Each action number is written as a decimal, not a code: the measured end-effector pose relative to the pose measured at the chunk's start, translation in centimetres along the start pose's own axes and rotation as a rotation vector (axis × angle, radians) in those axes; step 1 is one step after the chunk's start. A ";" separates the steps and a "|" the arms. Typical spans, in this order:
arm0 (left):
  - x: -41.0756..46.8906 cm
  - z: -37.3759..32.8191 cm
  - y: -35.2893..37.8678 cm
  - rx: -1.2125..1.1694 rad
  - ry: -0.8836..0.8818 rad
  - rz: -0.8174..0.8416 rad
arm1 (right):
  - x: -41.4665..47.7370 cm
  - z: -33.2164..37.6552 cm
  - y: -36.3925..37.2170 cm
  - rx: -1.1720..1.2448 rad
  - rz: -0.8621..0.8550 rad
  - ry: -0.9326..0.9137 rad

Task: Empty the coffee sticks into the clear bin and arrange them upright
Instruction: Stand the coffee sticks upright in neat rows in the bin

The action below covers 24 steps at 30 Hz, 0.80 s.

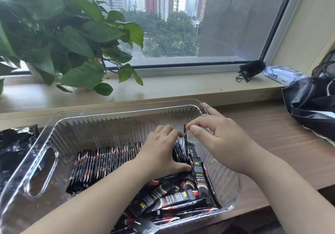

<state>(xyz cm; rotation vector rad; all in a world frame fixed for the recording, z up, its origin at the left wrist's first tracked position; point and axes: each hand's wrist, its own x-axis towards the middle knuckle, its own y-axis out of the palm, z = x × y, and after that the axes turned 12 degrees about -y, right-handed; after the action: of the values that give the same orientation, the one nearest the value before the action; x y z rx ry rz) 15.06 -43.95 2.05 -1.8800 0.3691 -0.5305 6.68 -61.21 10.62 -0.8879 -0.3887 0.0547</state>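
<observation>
A clear ribbed bin [54, 136] with cut-out handles sits on the wooden desk. Inside it, a row of black coffee sticks [97, 166] stands upright on edge, and a loose pile of sticks [174, 199] lies flat at the near right. My left hand [161, 152] reaches into the bin and presses against the right end of the upright row, thumb down among the sticks. My right hand [217, 139] pinches the top of one coffee stick [198, 172] between thumb and forefinger, holding it on end beside the row.
An empty black foil bag [12, 148] lies left of the bin. A potted green plant [59, 40] stands on the windowsill. A black bag [311, 103], a wipes pack [282, 74] and a small black pouch [251, 69] sit at the right.
</observation>
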 end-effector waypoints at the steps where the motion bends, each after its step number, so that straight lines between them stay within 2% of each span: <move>1: 0.0 0.1 0.0 -0.003 0.045 -0.008 | 0.0 0.0 0.0 0.002 0.002 -0.001; 4: 0.0 0.5 0.1 0.051 0.173 -0.026 | 0.0 0.0 0.0 0.007 0.000 0.007; 10: -0.2 1.0 0.2 0.095 0.173 0.012 | 0.0 0.0 0.0 -0.013 -0.004 0.009; 15: -0.4 0.0 -0.3 -0.016 0.045 0.038 | 0.0 0.0 0.0 -0.004 -0.010 0.006; 19: -0.4 -0.5 -0.4 -0.009 -0.055 -0.003 | 0.0 0.0 0.0 -0.004 -0.011 0.006; 24: -0.4 -1.2 -0.3 -0.023 -0.110 0.130 | 0.0 0.0 0.0 -0.010 -0.012 0.000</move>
<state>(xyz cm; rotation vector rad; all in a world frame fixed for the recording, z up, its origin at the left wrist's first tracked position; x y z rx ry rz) 14.08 -44.59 2.57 -1.8834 0.4233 -0.3356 6.66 -61.25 10.59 -0.8949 -0.3943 0.0413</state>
